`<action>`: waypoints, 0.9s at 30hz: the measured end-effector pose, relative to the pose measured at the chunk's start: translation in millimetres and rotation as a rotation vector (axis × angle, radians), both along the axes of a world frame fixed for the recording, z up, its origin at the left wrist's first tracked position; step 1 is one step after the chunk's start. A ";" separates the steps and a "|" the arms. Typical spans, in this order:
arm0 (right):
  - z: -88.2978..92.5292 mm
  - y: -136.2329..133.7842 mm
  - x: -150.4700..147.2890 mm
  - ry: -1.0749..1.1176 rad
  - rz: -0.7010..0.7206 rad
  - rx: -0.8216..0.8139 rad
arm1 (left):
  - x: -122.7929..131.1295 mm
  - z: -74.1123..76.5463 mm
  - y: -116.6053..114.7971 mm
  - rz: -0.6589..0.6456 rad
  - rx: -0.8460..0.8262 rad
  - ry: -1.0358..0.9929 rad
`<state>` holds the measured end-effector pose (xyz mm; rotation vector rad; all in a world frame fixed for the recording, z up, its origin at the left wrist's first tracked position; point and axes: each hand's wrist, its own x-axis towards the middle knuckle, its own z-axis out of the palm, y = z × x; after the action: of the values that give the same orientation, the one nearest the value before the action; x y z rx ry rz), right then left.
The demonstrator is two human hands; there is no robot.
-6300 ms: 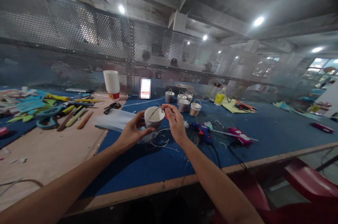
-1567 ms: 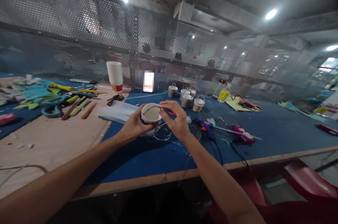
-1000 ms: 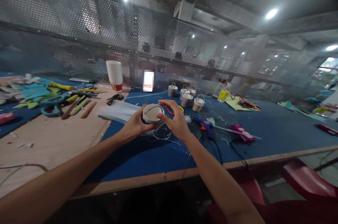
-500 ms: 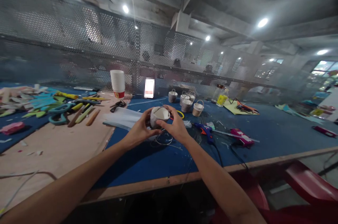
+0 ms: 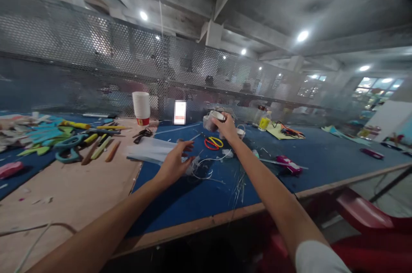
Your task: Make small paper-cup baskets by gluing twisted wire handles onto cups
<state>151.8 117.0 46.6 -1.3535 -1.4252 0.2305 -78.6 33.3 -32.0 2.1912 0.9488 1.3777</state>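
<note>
My right hand [image 5: 228, 129] reaches forward over the blue table top, its fingers closed on a small pale bucket [image 5: 212, 123]. Other small buckets with looped handles stand beside it, mostly hidden behind my hand; one, a handled bucket [image 5: 240, 130], shows to the right. My left hand [image 5: 175, 161] hovers with fingers apart and nothing in them, next to a bundle of translucent white strips [image 5: 148, 149]. Between my hands lie scissors with red and yellow handles [image 5: 213, 143] and a loose white wire [image 5: 206, 161].
A stack of paper cups [image 5: 141, 107] stands at the back left, near a bright phone-like screen [image 5: 180, 112]. Teal-handled scissors [image 5: 68, 149] and several tools lie left. A yellow-labelled bottle [image 5: 265, 122] and a magenta object [image 5: 289, 164] are right. A perforated metal screen [image 5: 125, 45] rises behind.
My right hand has carried the bucket forward and right to the other buckets. My left hand has let go of it and opened. The red-and-yellow scissors are now uncovered.
</note>
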 end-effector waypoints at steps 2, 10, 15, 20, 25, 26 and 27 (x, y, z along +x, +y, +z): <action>2.5 17.6 -2.1 -0.092 -0.053 -0.053 | -0.5 -1.4 0.7 -0.002 0.008 0.013; -14.2 59.8 -22.7 -0.245 -0.117 -0.187 | -2.6 -3.6 2.6 0.001 0.040 0.053; -26.2 72.6 -24.4 -0.281 -0.177 -0.250 | -2.8 0.9 -2.8 0.012 0.043 0.083; -34.2 79.0 -22.7 -0.303 -0.228 -0.279 | -2.3 2.4 -4.5 0.006 0.038 0.098; -38.9 82.0 -22.8 -0.306 -0.259 -0.303 | -1.9 1.1 -3.8 -0.001 0.061 0.103; -39.9 82.7 -23.0 -0.306 -0.262 -0.306 | -1.9 1.0 -3.9 -0.002 0.059 0.103; -40.9 83.6 -23.3 -0.307 -0.264 -0.308 | -2.0 0.8 -3.8 -0.004 0.052 0.107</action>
<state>128.5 200.6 5.7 -1.8775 -1.4822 0.0708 -80.6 29.5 -31.2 2.3240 0.9555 1.3091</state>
